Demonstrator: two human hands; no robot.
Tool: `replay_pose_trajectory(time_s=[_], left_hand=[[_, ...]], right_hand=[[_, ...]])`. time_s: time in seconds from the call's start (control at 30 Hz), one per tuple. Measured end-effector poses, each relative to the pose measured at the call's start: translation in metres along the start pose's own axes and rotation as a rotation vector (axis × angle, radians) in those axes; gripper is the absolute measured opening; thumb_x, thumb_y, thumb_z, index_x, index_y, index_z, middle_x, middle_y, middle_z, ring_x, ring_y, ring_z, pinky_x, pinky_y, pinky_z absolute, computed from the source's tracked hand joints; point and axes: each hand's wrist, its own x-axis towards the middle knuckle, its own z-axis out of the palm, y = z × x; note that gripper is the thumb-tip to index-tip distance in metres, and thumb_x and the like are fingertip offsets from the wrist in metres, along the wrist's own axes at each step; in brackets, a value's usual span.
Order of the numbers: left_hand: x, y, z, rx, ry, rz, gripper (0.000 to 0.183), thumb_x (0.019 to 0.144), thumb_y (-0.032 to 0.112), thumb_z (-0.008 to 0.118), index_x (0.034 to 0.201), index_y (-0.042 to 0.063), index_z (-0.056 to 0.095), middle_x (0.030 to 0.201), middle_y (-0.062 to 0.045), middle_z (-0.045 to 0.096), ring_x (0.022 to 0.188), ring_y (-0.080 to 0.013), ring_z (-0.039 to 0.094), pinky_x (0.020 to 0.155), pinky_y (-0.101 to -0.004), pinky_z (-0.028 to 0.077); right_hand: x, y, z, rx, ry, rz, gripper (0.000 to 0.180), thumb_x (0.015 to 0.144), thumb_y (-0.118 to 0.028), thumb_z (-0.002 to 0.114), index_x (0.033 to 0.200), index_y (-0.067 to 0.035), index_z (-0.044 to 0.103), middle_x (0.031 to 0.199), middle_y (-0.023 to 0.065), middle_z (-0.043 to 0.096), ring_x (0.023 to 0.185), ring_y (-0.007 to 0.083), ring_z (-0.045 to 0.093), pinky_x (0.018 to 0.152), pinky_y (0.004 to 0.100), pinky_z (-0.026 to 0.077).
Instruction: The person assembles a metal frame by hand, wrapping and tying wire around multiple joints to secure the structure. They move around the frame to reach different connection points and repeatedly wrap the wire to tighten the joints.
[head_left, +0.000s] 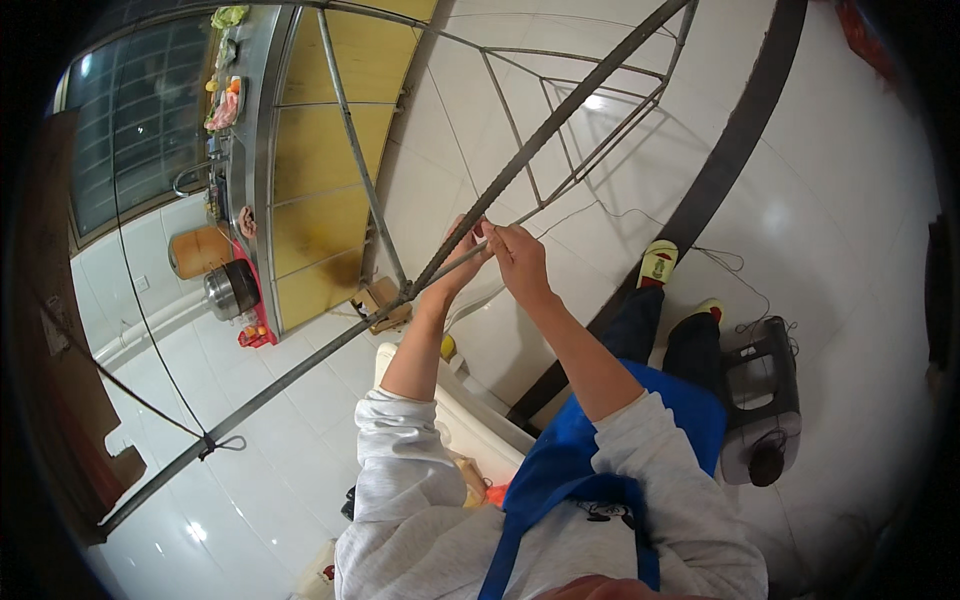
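Observation:
A frame of welded metal rods crosses the view, with a thick ribbed steel bar (559, 127) running up to the right and a thinner rod (517, 219) beside it. My left hand (466, 251) is at these bars, partly hidden behind them, its fingers bent near the other hand's fingertips. Beside it, my right hand (517, 259) has its thumb and forefinger pinched together at the thinner rod. Whatever lies between the fingertips is too small to make out. The bars meet at a joint (406, 289) to the lower left of both hands.
A cord tied in a knot (208, 444) hangs on the lower left bar. Yellow cabinets (330, 157) and a counter with a steel pot (229, 291) stand left. A white tub (457, 405) is below my arms. A grey machine (761, 412) with thin cable sits by my feet.

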Motion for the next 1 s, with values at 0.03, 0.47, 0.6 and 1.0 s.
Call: replay_pose_trajectory(time_s=[0.03,0.47,0.6,1.0], left_hand=[[0.000,0.003,-0.002,0.117,0.038,-0.001,0.021,0.084,0.019,0.062,0.093,0.000,0.058,0.078,-0.012,0.059,0.069,-0.0205,0.056,0.064,-0.0318,0.046],[-0.011,-0.002,0.007,-0.081,0.019,-0.127,0.027,0.087,0.020,0.057,0.073,-0.002,0.056,0.062,-0.019,0.055,0.053,-0.0279,0.054,0.053,-0.0383,0.042],[-0.010,0.006,-0.004,-0.088,-0.104,-0.203,0.022,0.087,0.019,0.056,0.088,-0.002,0.060,0.066,-0.016,0.058,0.057,-0.0249,0.058,0.056,-0.0393,0.047],[-0.034,0.030,-0.024,0.069,0.067,-0.085,0.036,0.094,0.025,0.050,0.073,-0.003,0.051,0.056,-0.018,0.043,0.051,-0.0280,0.038,0.052,-0.0387,0.037]], right_hand=[[-0.002,-0.001,0.001,-0.035,0.024,0.000,0.023,0.093,-0.019,0.053,0.092,0.001,0.064,0.071,0.0128,0.057,0.064,0.0241,0.055,0.058,0.0322,0.044],[0.018,-0.021,0.004,-0.635,-0.267,0.086,0.010,0.080,-0.014,0.058,0.077,-0.006,0.063,0.081,0.0116,0.061,0.080,0.0283,0.063,0.069,0.0398,0.050],[0.019,-0.026,-0.009,-0.652,-0.395,0.160,0.016,0.080,-0.018,0.059,0.080,-0.002,0.064,0.084,0.0143,0.061,0.083,0.0295,0.063,0.070,0.0451,0.049],[0.001,0.023,-0.008,-0.263,-0.311,0.038,0.023,0.089,-0.021,0.055,0.080,-0.001,0.061,0.079,0.0158,0.059,0.074,0.0295,0.059,0.067,0.0387,0.047]])
